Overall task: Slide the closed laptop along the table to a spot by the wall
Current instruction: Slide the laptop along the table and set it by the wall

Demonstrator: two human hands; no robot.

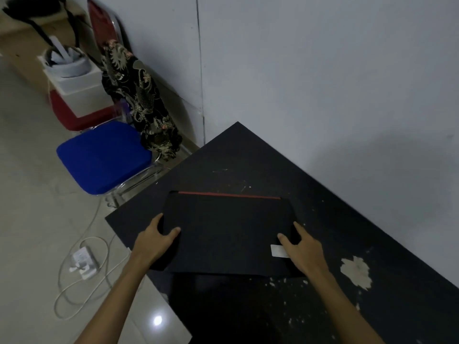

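A closed black laptop (227,227) with a thin red strip along its far edge lies flat on the black table (335,234), near the table's left edge. My left hand (155,240) grips the laptop's near left corner, thumb on the lid. My right hand (304,249) grips the near right corner, partly covering a small white sticker (275,250). The grey wall (323,83) runs along the table's far side, a stretch of bare tabletop away from the laptop.
The tabletop has a chipped pale patch (356,271) at the right and scattered flecks. Left of the table stand a blue-seated chair (104,157) with patterned cloth (139,100), a red and white box (79,95), and a white charger with cable (82,263) on the floor.
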